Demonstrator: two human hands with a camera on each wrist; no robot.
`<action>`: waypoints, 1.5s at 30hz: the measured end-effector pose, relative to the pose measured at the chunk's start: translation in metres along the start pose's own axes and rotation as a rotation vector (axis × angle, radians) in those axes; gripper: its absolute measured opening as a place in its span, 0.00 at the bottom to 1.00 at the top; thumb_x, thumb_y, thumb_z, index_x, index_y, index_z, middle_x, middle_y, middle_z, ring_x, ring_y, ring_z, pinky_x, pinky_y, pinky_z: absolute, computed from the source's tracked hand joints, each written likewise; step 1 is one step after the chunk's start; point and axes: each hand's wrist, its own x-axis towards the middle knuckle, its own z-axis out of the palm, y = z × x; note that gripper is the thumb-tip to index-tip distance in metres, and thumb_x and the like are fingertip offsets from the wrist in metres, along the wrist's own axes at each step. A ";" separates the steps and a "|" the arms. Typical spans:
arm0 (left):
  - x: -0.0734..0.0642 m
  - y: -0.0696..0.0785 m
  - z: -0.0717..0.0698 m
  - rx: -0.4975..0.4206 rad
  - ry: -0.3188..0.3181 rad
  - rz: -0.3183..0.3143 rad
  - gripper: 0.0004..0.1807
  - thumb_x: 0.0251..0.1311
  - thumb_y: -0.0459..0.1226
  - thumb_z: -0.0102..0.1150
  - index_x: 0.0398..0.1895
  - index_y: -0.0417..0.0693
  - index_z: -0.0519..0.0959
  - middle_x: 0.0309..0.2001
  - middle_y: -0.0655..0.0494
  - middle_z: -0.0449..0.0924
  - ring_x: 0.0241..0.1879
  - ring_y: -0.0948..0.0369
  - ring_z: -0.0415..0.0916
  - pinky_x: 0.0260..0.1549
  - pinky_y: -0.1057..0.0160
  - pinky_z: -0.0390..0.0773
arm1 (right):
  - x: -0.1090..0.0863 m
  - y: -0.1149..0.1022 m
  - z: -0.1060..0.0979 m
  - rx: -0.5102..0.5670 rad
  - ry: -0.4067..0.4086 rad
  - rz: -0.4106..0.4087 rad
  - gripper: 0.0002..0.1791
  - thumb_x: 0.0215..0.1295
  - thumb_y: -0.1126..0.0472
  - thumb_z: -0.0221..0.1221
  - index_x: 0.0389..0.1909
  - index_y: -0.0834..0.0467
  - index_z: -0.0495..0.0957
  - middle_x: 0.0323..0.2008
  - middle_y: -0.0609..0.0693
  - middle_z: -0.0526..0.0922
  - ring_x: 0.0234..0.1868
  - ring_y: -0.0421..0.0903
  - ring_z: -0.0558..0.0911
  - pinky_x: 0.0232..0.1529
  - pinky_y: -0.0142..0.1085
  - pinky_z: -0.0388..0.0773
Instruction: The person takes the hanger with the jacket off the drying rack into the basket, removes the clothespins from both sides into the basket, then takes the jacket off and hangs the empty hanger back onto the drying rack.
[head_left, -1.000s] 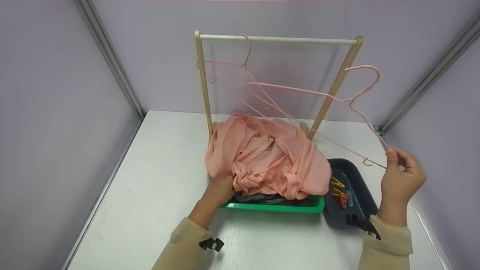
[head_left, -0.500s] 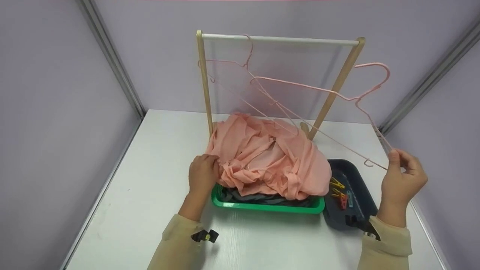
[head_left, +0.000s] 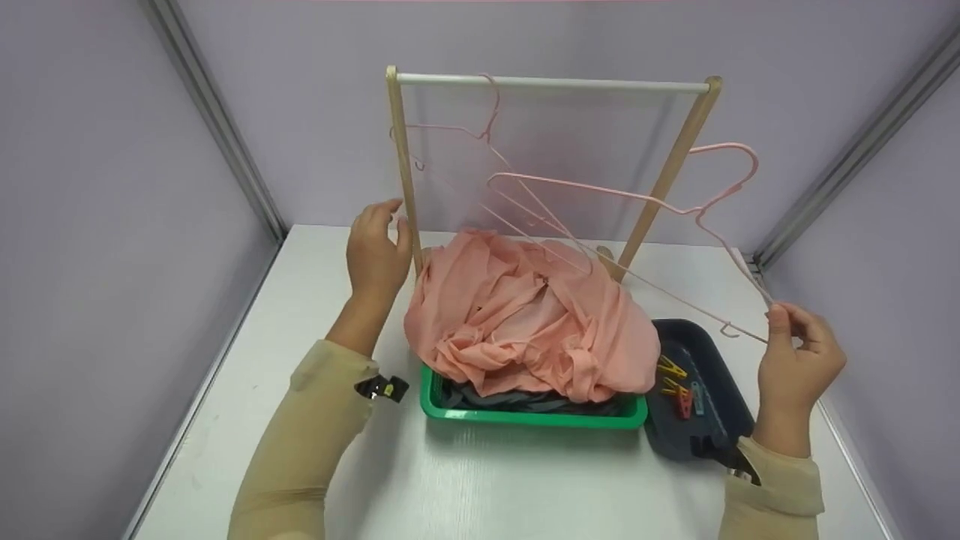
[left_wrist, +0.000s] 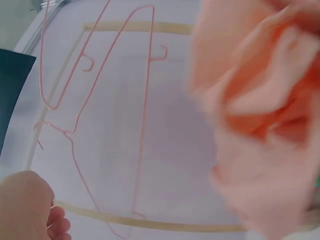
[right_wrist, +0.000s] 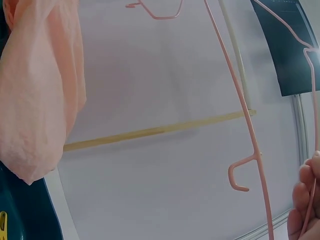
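Observation:
My right hand (head_left: 801, 364) pinches one end of a pink wire clothes hanger (head_left: 585, 184), its hook pointing up and its other end reaching left in front of the rack. My left hand (head_left: 379, 247) is raised beside the left wooden post (head_left: 405, 165) of the rack, holding nothing, fingers bent and thumb apart. A second pink hanger (head_left: 487, 136) hangs from the white bar (head_left: 570, 82) near its left end. Crumpled peach cloth (head_left: 525, 315) is heaped over a green basket (head_left: 536, 418), with dark cloth (head_left: 525, 399) showing beneath it.
A dark blue tray (head_left: 671, 442) stands right of the basket. Several clothespins lie in it, among them a red one (head_left: 684, 403), a blue one (head_left: 698, 397) and a yellow one (head_left: 673, 366). Panel walls (head_left: 112, 187) enclose the white table (head_left: 300, 300) on the sides and back.
My left hand has left the front left of the peach cloth and moved up to the rack's left post. The right hand keeps its pinch on the hanger, which has shifted only slightly.

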 end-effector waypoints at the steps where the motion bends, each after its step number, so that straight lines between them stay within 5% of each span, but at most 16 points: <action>1: 0.009 0.003 0.000 -0.014 0.009 -0.004 0.14 0.67 0.31 0.55 0.53 0.38 0.80 0.47 0.45 0.82 0.48 0.50 0.78 0.50 0.55 0.76 | -0.001 0.000 -0.001 0.004 -0.002 -0.002 0.10 0.62 0.68 0.68 0.38 0.74 0.84 0.27 0.30 0.82 0.32 0.32 0.77 0.37 0.26 0.67; 7: 0.053 0.011 0.006 -0.058 0.032 -0.061 0.21 0.70 0.34 0.55 0.64 0.37 0.72 0.58 0.44 0.77 0.57 0.52 0.75 0.58 0.60 0.72 | -0.004 0.002 -0.006 0.023 -0.017 -0.011 0.10 0.62 0.69 0.68 0.37 0.75 0.83 0.27 0.31 0.81 0.32 0.33 0.77 0.36 0.26 0.68; 12: 0.077 0.009 0.019 0.035 -0.086 -0.116 0.31 0.73 0.41 0.54 0.74 0.40 0.59 0.66 0.44 0.68 0.64 0.52 0.70 0.63 0.62 0.69 | -0.005 0.001 -0.010 0.019 -0.012 0.008 0.10 0.62 0.69 0.68 0.37 0.74 0.84 0.27 0.32 0.82 0.32 0.33 0.78 0.35 0.26 0.68; 19: 0.098 0.001 0.028 -0.037 -0.220 -0.219 0.31 0.74 0.40 0.53 0.76 0.45 0.58 0.63 0.45 0.73 0.61 0.53 0.74 0.58 0.60 0.74 | -0.016 -0.025 -0.002 0.063 -0.014 -0.013 0.08 0.62 0.72 0.66 0.37 0.76 0.82 0.27 0.32 0.82 0.31 0.32 0.78 0.38 0.25 0.71; 22: 0.101 -0.006 0.026 -0.029 -0.236 -0.244 0.24 0.75 0.38 0.53 0.71 0.43 0.66 0.57 0.45 0.77 0.56 0.54 0.77 0.54 0.60 0.77 | -0.017 -0.040 0.003 0.054 -0.011 -0.027 0.09 0.62 0.73 0.66 0.36 0.78 0.82 0.27 0.30 0.81 0.31 0.31 0.77 0.36 0.25 0.69; 27: 0.098 -0.018 0.021 0.057 -0.246 -0.249 0.14 0.74 0.38 0.54 0.53 0.36 0.78 0.45 0.43 0.81 0.45 0.50 0.79 0.46 0.56 0.79 | -0.011 -0.025 0.002 0.027 0.036 0.028 0.09 0.62 0.70 0.67 0.37 0.75 0.83 0.27 0.31 0.81 0.32 0.32 0.77 0.36 0.26 0.69; 37: 0.095 -0.012 0.019 0.090 -0.191 -0.260 0.12 0.72 0.37 0.54 0.45 0.35 0.80 0.39 0.43 0.82 0.39 0.51 0.78 0.42 0.55 0.79 | -0.001 -0.025 0.001 0.008 0.158 0.244 0.04 0.65 0.64 0.67 0.37 0.60 0.88 0.28 0.38 0.83 0.36 0.38 0.79 0.43 0.30 0.72; 45: 0.095 -0.012 0.018 0.064 -0.147 -0.289 0.12 0.71 0.37 0.55 0.45 0.36 0.81 0.40 0.44 0.83 0.39 0.53 0.78 0.41 0.58 0.79 | 0.013 -0.024 0.034 -0.085 0.081 0.136 0.09 0.66 0.61 0.66 0.40 0.65 0.87 0.29 0.31 0.78 0.34 0.34 0.75 0.42 0.28 0.69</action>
